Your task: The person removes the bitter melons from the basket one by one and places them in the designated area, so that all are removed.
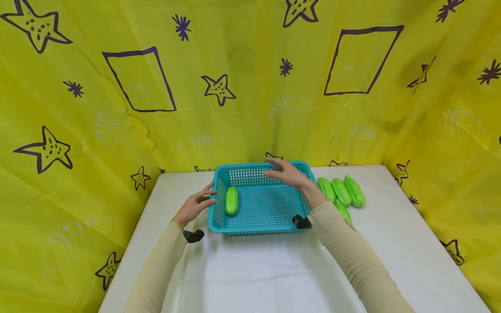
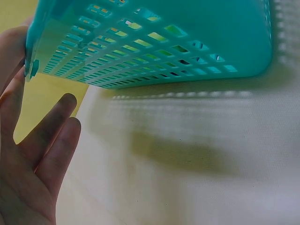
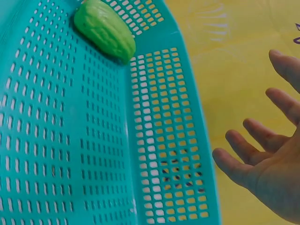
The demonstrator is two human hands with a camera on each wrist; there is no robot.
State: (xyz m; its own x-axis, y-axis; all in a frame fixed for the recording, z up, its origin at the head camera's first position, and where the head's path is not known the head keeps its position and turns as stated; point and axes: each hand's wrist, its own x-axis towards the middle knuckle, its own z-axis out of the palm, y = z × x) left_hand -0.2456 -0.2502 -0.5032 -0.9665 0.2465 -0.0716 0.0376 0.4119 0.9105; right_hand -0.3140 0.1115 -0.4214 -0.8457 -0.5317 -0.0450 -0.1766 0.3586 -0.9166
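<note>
A turquoise plastic basket (image 1: 258,226) with slotted walls stands on the table. Inside it, along the left wall, lies one glossy green cucumber-like vegetable (image 1: 232,201), also visible in the right wrist view. My left hand (image 1: 195,203) is at the basket's left rim, fingers extended and touching it; in the left wrist view two fingers (image 2: 58,154) spread free below the rim. Over the right back part of the basket hovers my right hand (image 1: 287,173), fingers spread and holding nothing. Several similar green vegetables (image 1: 341,191) lie right of the basket, partly behind my right forearm.
The basket and vegetables are on a white-covered table (image 1: 250,274). Behind and at both sides hangs a yellow curtain (image 1: 250,126) printed with dark stars and frames. Black wrist cameras (image 1: 301,221) sit below each hand.
</note>
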